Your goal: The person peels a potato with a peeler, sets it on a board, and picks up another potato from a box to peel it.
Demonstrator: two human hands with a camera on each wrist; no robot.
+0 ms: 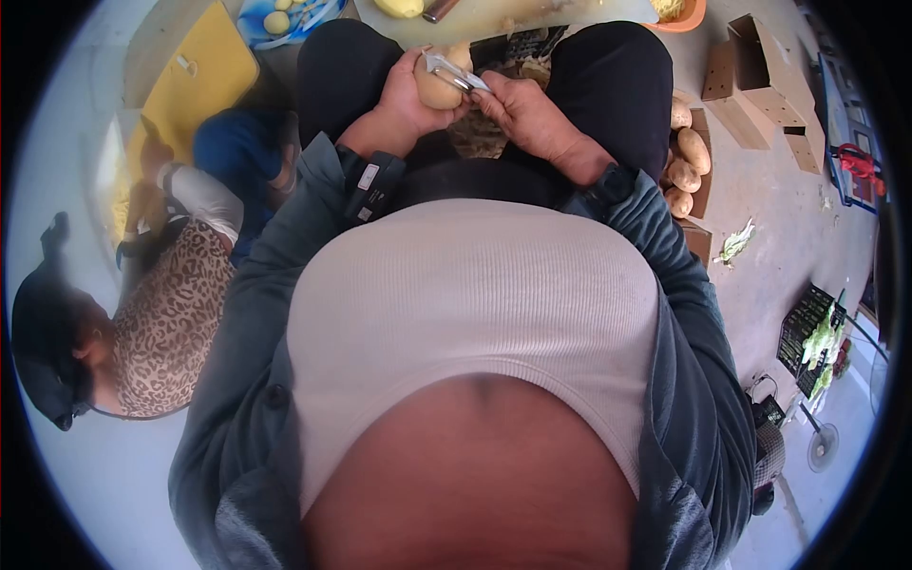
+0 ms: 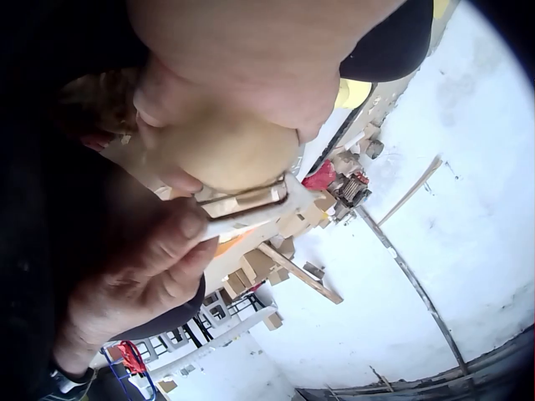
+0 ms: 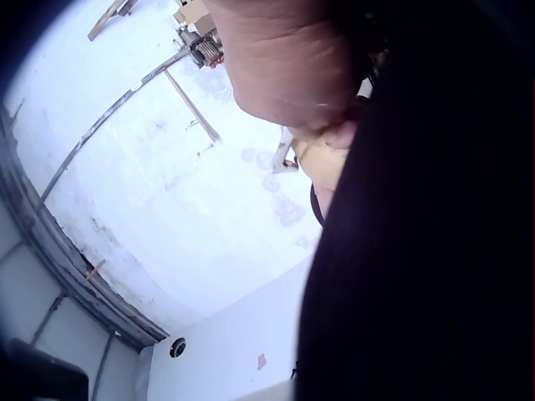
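Between the knees, my left hand (image 1: 403, 103) grips a potato (image 1: 439, 90) whose skin looks pale and mostly bare. A peeler (image 1: 454, 74) with a light handle and metal blade lies across the potato's right side, pinched in my right hand (image 1: 528, 116). The left wrist view shows the peeler (image 2: 251, 205) right at the potato's surface (image 2: 230, 154), the right thumb (image 2: 188, 221) on its handle. In the right wrist view, the back of the hand (image 3: 284, 63) and a dark sleeve hide most of the potato (image 3: 322, 163).
Unpeeled potatoes (image 1: 692, 152) fill a cardboard box right of my knee. Peelings (image 1: 480, 142) lie below my hands. Ahead are a board (image 1: 522, 13) and an orange bowl (image 1: 686, 19). Another person (image 1: 171, 323) sits at my left, near a blue-and-white basin (image 1: 255, 27). Empty cartons (image 1: 760, 81) stand at right.
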